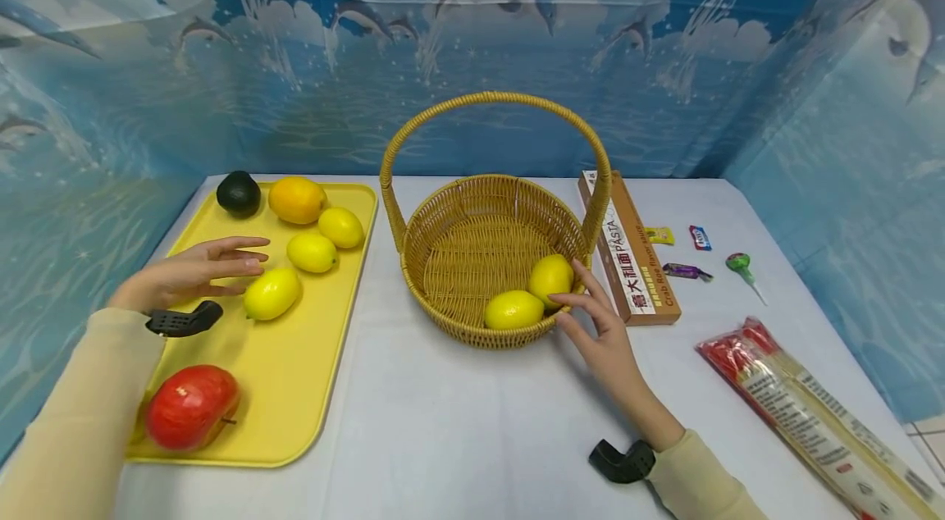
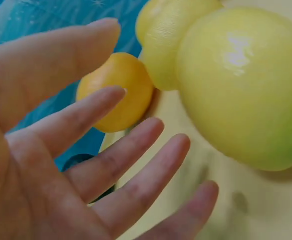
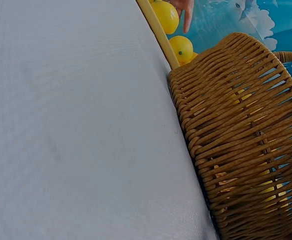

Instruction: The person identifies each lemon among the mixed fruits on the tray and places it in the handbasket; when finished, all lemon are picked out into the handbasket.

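Note:
On the yellow tray [image 1: 310, 389], my left hand [image 1: 203, 270] hovers with fingers spread, just left of the nearest lemon [image 1: 272, 294]. In the left wrist view that lemon [image 2: 245, 90] looms large beyond the fingertips, outside the grasp. My right hand [image 1: 601, 331] is at the right front rim of the wicker basket [image 1: 472, 249], its fingers loosely spread and reaching over the edge. Inside, two lemons lie together: one lemon [image 1: 551, 280] right by these fingertips, another lemon [image 1: 513, 310] beside it. The right wrist view shows mostly the basket's woven side [image 3: 240, 135].
Two more lemons [image 1: 312, 252], an orange-yellow fruit [image 1: 297, 200], a dark avocado [image 1: 239, 193] and a red fruit [image 1: 194, 407] sit on the tray. Right of the basket are a pasta box [image 1: 635, 257], small candies [image 1: 687, 271], a lollipop [image 1: 740, 263] and a long noodle packet [image 1: 819, 421].

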### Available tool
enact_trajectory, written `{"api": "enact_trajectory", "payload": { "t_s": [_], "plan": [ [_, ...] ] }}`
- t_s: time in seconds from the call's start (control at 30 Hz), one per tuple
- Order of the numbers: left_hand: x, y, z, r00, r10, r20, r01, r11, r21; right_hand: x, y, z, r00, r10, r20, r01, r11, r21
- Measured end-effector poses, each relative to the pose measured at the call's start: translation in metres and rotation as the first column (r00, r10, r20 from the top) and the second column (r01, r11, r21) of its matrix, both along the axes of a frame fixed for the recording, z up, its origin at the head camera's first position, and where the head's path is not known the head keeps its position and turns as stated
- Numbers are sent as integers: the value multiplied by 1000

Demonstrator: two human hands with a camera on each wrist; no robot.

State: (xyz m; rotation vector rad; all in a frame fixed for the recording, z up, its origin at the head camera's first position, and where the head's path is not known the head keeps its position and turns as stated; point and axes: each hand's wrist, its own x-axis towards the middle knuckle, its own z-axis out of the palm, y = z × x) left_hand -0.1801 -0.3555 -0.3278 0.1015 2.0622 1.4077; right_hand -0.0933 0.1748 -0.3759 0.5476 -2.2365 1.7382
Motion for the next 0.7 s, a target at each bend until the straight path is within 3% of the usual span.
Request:
{"api": "enact_trajectory", "payload": {
  "t_s": [0.27,0.7],
  "plan": [
    [0,6,-15,997,-71,41,74,995,-69,0,-1,0,1000,-4,-7,4,1000,3],
    [14,28,-13,988,-157,7,155,967,-202,0,-1,2,1000,-12,19,12,1000,13]
  ]
}}
